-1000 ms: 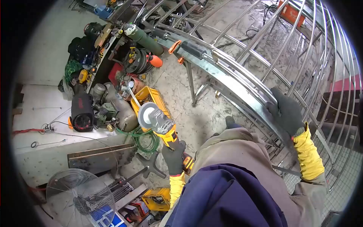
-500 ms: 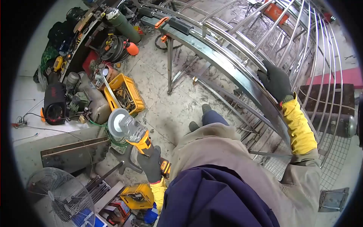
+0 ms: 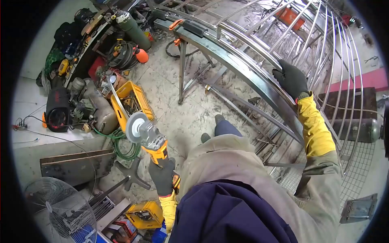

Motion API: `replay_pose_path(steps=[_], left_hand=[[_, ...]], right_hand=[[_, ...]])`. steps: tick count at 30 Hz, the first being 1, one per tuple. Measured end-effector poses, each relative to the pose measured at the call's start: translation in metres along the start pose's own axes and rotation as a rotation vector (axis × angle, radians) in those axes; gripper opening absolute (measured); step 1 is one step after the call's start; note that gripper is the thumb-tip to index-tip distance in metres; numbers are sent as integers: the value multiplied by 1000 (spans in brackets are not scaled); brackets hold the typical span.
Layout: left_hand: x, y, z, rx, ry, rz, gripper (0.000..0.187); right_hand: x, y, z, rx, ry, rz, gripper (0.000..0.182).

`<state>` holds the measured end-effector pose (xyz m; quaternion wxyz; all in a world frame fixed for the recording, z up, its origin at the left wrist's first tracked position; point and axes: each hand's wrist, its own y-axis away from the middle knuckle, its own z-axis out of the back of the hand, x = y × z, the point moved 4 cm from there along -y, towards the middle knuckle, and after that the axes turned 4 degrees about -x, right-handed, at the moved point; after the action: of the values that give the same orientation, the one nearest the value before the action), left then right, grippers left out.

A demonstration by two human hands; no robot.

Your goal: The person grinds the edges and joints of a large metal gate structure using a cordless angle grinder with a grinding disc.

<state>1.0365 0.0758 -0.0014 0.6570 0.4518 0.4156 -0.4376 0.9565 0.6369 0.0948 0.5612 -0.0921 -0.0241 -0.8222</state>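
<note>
My left hand [image 3: 162, 176], in a dark glove with a yellow sleeve, is closed around the grip of a yellow and black angle grinder [image 3: 152, 141]. The grinder's pale round disc [image 3: 135, 126] points up and to the left, clear of the metalwork. My right hand [image 3: 291, 79], gloved too, lies on a shiny tube along the near edge of a large curved metal frame [image 3: 247, 73]; its fingers are bent over the tube. An orange clamp [image 3: 176, 24] sits at the frame's far left end.
A yellow crate [image 3: 139, 99] of metal pieces and a green hose [image 3: 126, 149] lie left of the grinder. A wire fan [image 3: 60, 206] and another yellow crate [image 3: 144, 214] are at the lower left. Gas cylinders [image 3: 133, 30] stand at the back.
The grinder has moved a little to the right and its disc is tilted differently. My right hand has shifted slightly left along the frame in view, and the camera view has shifted slightly.
</note>
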Motion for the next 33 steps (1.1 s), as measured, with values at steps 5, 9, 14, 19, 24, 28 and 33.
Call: replay_pose_path(steps=[5,9,14,19,24,28,33], left_hand=[[-3,1,-5,56,-90,-24,18],[-7,-1,-12,59,-29,22,15],[3,-18,-15,140,-84,21,20],[0,-25,-27,104,-19,-103,17],[-9,-23,-31,80,4,-116,13],[-5,-25,-29,57,3,-114,13],[5,-25,-19,31,-239,-95,24]], right_hand=[[-4,-1,-4,-46,-6,43,52],[1,1,0,-17,4,3,52],[-2,-1,-2,-21,12,14,55],[-2,1,0,-35,2,58,55],[0,2,-2,-50,0,41,56],[-8,0,-8,-95,4,41,57],[-20,-1,-17,-186,-16,125,59]])
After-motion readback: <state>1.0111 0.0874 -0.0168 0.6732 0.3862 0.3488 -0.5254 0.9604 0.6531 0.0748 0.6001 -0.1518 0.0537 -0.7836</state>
